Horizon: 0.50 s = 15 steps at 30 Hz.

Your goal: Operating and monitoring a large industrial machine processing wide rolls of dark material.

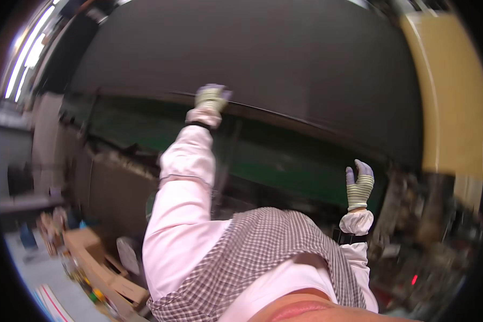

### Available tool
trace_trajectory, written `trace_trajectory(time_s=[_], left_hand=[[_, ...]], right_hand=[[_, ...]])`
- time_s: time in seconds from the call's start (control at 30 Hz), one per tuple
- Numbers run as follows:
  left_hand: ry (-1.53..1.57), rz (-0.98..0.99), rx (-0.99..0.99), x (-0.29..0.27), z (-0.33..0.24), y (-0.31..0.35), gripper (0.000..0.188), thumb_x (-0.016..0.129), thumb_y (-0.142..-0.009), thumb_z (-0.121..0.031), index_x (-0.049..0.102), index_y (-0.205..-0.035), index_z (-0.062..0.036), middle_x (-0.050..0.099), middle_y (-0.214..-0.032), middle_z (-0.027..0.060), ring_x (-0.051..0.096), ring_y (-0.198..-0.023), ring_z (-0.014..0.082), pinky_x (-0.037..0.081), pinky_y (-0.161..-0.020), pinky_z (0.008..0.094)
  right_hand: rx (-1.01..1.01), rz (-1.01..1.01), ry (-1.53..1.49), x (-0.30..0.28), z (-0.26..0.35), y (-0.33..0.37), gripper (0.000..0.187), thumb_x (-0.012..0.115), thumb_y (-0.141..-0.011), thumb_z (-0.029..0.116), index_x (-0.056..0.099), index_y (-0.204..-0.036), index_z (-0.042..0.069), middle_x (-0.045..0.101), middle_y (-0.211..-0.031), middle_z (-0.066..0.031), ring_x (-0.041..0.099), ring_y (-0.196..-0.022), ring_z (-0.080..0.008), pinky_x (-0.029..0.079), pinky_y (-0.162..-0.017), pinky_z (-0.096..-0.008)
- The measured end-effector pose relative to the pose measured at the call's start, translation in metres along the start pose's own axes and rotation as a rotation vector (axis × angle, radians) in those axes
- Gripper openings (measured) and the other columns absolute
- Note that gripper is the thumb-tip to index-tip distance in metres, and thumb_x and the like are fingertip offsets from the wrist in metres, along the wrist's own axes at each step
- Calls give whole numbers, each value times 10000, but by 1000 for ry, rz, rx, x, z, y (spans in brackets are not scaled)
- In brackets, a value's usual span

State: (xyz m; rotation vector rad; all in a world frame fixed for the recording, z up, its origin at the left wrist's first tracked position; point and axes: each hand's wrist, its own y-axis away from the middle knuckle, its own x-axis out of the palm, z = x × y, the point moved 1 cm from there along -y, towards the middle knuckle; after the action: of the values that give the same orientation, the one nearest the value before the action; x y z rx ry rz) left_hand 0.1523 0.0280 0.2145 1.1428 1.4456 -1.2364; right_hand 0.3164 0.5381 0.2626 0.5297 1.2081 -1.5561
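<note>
A large dark grey panel or sheet (263, 53) spreads in front of me, its near edge running slantwise down to the right. At that edge is my left hand (211, 97), in a striped glove with lavender fingers. Its fingers look short and blurred against the dark surface, so I cannot make out whether they grip the edge. My right hand (360, 185), in a matching glove, is raised lower down on the right, below the edge. Thumb and fingers stand apart there, with nothing between them. Below the panel runs a dark green machine body (284, 166).
A yellowish board (451, 91) stands at the right. Blurred machinery and clutter (418, 252) lie below it. At the lower left are an open cardboard box (99, 257), a blue bottle (28, 236) and a light-coloured surface (29, 268). Bright tube lights (29, 53) show at upper left.
</note>
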Motion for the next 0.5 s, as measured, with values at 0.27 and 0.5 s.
trace_trajectory(time_s=[0.27,0.5], left_hand=[[416,267,188,-6,-50,5,551,486,-852,-551,585,-1158,-105,593,-1109,155,529,-1066,349,413,-940,441],[25,99,-33,-9,107,-2,508,517,-844,-506,580,-1170,-122,543,-1201,134,484,-1139,314,315,-1027,438]], right_hand=[[496,590,386,153,8,-145,677,638,-767,455,405,-1356,213,397,-1386,-157,427,-1205,-405,387,-989,-478],[642,624,418,125,-79,-140,706,631,-802,393,322,-1409,208,297,-1449,-184,373,-1255,-423,346,-1034,-471]])
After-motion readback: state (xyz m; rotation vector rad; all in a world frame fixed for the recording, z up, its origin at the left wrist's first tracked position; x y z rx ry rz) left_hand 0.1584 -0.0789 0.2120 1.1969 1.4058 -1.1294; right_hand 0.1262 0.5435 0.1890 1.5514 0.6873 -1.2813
